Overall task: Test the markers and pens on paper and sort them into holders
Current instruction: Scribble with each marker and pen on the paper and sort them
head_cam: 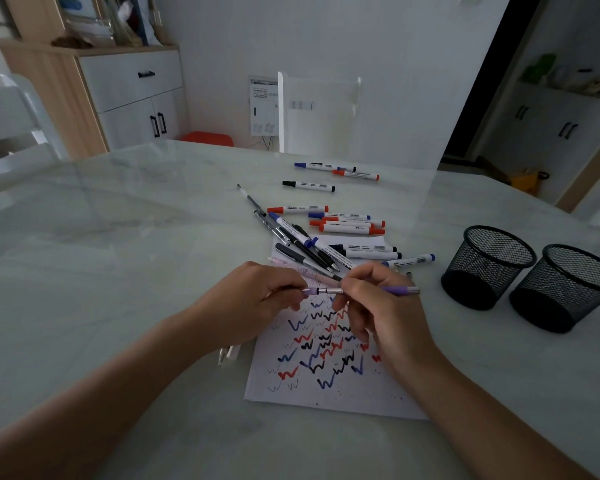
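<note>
My right hand (378, 306) grips a purple pen (397, 290) held level above the paper (326, 400). My left hand (257, 299) pinches the pen's purple cap (313, 291) at the tip end, where a bare metal section shows between cap and barrel. The white sheet carries several red, blue and black zigzag marks. Beyond the hands lies a heap of pens and white markers (329, 237) with red, blue and black caps. Two black mesh holders (489, 266) (565, 285) stand at the right, and nothing shows inside them.
Three more markers (340, 173) lie farther back on the pale marble table (118, 254). A clear pen (227, 355) lies under my left wrist beside the paper. A white chair (317, 112) stands behind the table; cabinets line the left and right walls.
</note>
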